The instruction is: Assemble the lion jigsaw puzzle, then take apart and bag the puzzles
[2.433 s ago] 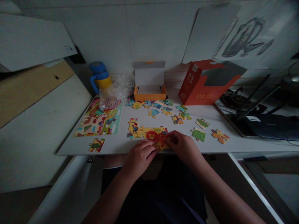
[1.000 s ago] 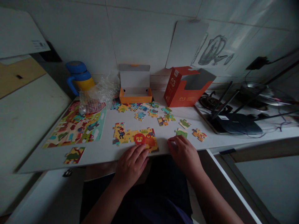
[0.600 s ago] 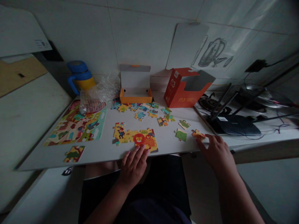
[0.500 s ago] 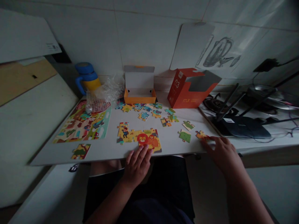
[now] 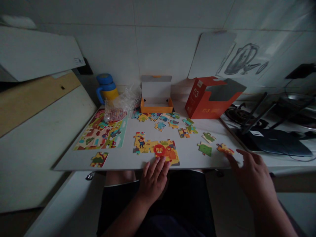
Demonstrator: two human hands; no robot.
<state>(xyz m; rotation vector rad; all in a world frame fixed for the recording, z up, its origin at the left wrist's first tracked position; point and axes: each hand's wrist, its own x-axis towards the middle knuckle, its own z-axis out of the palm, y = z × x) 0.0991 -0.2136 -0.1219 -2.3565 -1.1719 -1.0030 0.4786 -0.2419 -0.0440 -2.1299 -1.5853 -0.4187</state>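
We had the thumb and fingers of our right hand (image 5: pixel 251 174) parted at the orange piece (image 5: pixel 224 148), contact unclear; our left hand (image 5: pixel 154 177) lay flat, gripping nothing, fingertips on the lower edge of the joined lion section (image 5: pixel 170 151). A green piece (image 5: pixel 204 149) sat in the way between those two, second green piece (image 5: pixel 209 137) just behind. Farther out, we had scattered pieces (image 5: pixel 160 126) before the open yellow box (image 5: pixel 156 108), red box (image 5: pixel 207 102) to its right, crumpled plastic (image 5: pixel 124 102) partly covering the picture sheet (image 5: pixel 98 136).
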